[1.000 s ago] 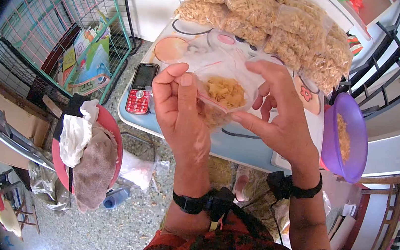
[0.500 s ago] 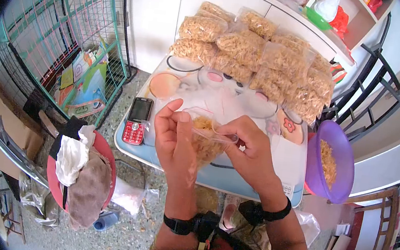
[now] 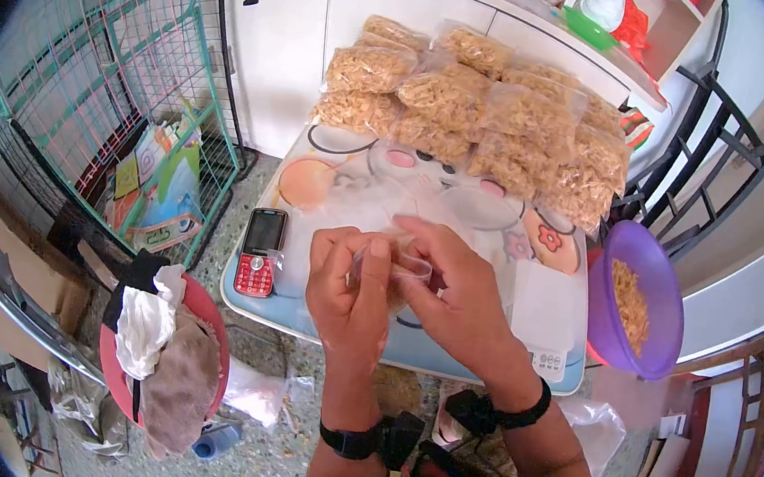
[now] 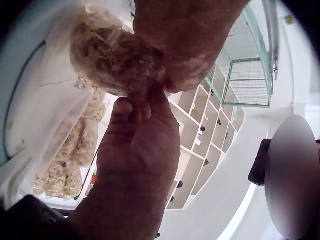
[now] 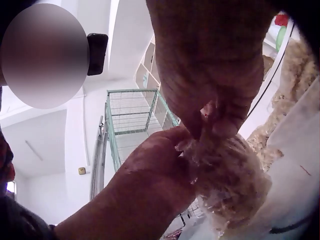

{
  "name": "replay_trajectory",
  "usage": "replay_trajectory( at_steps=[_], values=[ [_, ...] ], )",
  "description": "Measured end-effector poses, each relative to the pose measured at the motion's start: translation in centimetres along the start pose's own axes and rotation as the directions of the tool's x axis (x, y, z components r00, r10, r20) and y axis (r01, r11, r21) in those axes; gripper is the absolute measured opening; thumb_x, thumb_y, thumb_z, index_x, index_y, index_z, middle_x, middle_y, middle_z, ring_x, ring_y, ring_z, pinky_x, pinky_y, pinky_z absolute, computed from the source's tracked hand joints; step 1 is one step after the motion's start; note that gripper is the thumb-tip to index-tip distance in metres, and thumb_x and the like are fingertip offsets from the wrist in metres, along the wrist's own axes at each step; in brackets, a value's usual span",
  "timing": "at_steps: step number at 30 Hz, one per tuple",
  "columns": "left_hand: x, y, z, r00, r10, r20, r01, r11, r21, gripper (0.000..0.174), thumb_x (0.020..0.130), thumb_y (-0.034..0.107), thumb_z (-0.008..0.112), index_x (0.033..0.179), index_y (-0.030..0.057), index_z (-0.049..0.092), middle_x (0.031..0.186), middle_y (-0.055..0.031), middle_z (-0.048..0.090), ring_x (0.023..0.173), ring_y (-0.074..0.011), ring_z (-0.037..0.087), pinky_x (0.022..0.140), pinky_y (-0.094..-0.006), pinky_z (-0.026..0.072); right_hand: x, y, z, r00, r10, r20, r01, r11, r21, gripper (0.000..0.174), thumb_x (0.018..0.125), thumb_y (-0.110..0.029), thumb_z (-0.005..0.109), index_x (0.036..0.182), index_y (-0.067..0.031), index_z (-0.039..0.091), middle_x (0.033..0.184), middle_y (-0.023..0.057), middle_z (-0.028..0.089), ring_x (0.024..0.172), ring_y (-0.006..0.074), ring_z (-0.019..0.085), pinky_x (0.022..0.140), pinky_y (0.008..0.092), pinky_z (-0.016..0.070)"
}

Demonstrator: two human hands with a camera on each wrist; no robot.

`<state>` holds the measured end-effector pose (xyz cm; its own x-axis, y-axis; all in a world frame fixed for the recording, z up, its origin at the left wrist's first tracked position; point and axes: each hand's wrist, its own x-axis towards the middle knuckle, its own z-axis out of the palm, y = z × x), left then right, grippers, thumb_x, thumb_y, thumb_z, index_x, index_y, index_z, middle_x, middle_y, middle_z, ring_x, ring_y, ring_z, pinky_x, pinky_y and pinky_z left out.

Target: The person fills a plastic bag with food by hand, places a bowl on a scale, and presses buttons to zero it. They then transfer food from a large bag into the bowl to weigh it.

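Bag [image 5: 232,182] of dried flakes pinched in both hands

Both hands have it up over the near part of the table [image 3: 416,350], its clear plastic bulging with pale flakes. The left hand [image 3: 345,287] grips the top between thumb and curled fingers. Close beside it, the right hand [image 3: 455,281] pinches the plastic between thumb and fingers too. A red and black phone [image 3: 259,257] lies to the left, a white scale [image 3: 543,306] to the right. Filled bags [image 3: 474,107] are piled at the far end, and a purple bowl [image 3: 666,292] of loose flakes stands just beyond the right edge.
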<state>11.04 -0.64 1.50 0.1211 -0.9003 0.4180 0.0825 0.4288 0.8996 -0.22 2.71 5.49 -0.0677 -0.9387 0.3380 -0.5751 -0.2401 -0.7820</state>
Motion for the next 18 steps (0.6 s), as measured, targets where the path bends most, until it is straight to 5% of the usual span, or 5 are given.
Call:
replay_trajectory(
  at_steps=[2, 11, 14, 18],
  values=[
    [0.0, 0.1, -0.1, 1.0, 0.007, 0.026, -0.007, 1.0, 0.006, 0.012, 0.093, 0.011, 0.061, 0.09, -0.0002, 0.065, 0.092, -0.0093, 0.053, 0.084, -0.0165, 0.053, 0.076, -0.0267, 0.0437, 0.2, -0.2, -0.3, 0.996, -0.09, 0.029, 0.091, 0.994, -0.067, 0.029, 0.086, -0.011, 0.065, 0.114, -0.0043, 0.056, 0.095, 0.0165, 0.064, 0.081, 0.0295, 0.067, 0.072, 0.0359, 0.0539],
    [-0.6, -0.5, 0.3, 0.995, -0.093, -0.047, 0.078, 0.964, -0.253, 0.03, 0.093, 0.022, 0.064, 0.111, -0.0007, 0.059, 0.102, -0.007, 0.056, 0.095, -0.0175, 0.053, 0.09, -0.0298, 0.0418, 0.2, -0.7, -0.3, 0.99, 0.121, -0.078, -0.109, 0.984, 0.139, 0.013, 0.085, -0.011, 0.066, 0.093, -0.0021, 0.06, 0.095, 0.0141, 0.062, 0.072, 0.0237, 0.065, 0.064, 0.0324, 0.0525],
    [-0.3, -1.2, -0.1, 0.996, -0.007, -0.085, -0.012, 0.975, -0.222, 0.039, 0.093, 0.029, 0.063, 0.117, -0.0015, 0.057, 0.106, -0.0075, 0.056, 0.101, -0.0183, 0.052, 0.098, -0.0337, 0.0389, 0.2, -0.3, -0.9, 0.989, 0.038, -0.141, -0.027, 0.997, 0.078, 0.008, 0.089, -0.005, 0.065, 0.093, -0.0012, 0.058, 0.103, 0.0048, 0.056, 0.069, 0.0068, 0.056, 0.057, 0.0214, 0.0488],
    [0.0, -1.5, -0.6, 0.997, -0.001, -0.078, -0.013, 0.985, -0.174, 0.047, 0.094, 0.033, 0.06, 0.124, -0.0019, 0.054, 0.114, -0.0101, 0.055, 0.111, -0.0207, 0.05, 0.103, -0.0368, 0.0366, 0.5, -0.3, -1.8, 0.977, 0.04, -0.211, 0.039, 0.934, 0.355, 0.008, 0.092, -0.006, 0.063, 0.096, -0.0021, 0.057, 0.107, 0.0049, 0.052, 0.07, 0.0069, 0.055, 0.057, 0.0231, 0.0515]
  ],
)
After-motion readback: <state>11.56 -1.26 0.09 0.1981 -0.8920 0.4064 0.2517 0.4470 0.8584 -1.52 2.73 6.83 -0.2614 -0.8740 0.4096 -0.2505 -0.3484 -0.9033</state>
